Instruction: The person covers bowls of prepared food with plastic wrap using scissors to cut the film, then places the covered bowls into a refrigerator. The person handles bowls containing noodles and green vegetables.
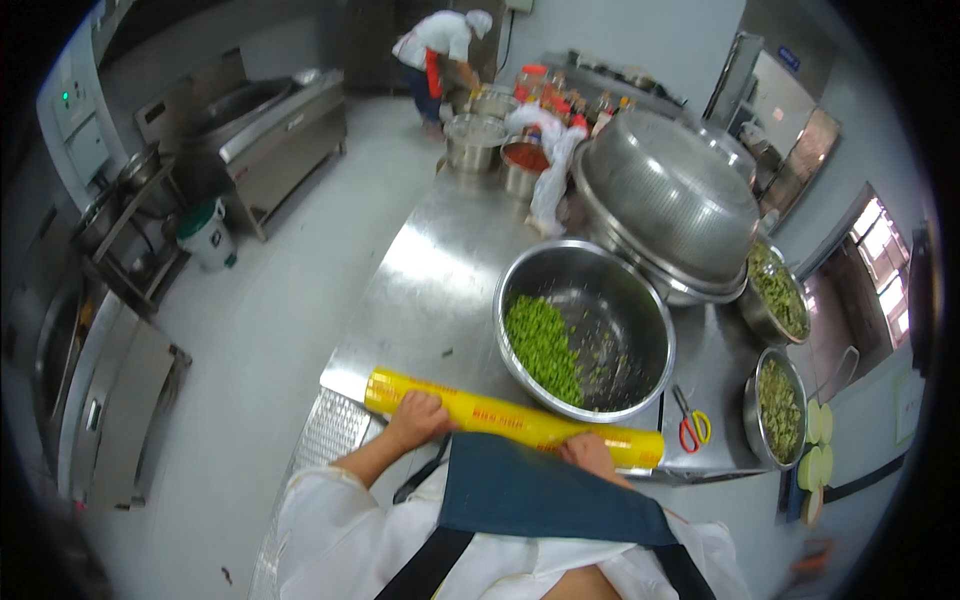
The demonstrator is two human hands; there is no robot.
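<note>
A long yellow roll of plastic film [517, 424] with red print lies along the near edge of the stainless steel table [420, 300]. My left hand [421, 417] grips it left of its middle, and my right hand [589, 451] holds it nearer the right end; the fingers are partly hidden. Just beyond the roll stands a large steel bowl [499, 322], with chopped green vegetable [541, 349] heaped on its left side. Scissors [691, 424] with one red and one yellow handle lie right of the bowl, past the roll's right end.
A perforated steel colander [675, 195] sits upside down over another basin behind the bowl. Bowls of chopped greens [780, 409] [780, 292] stand at the right. Pots [474, 142], a red-filled pot [525, 161] and a plastic bag [551, 180] are farther back. A co-worker [442, 60] bends beyond them.
</note>
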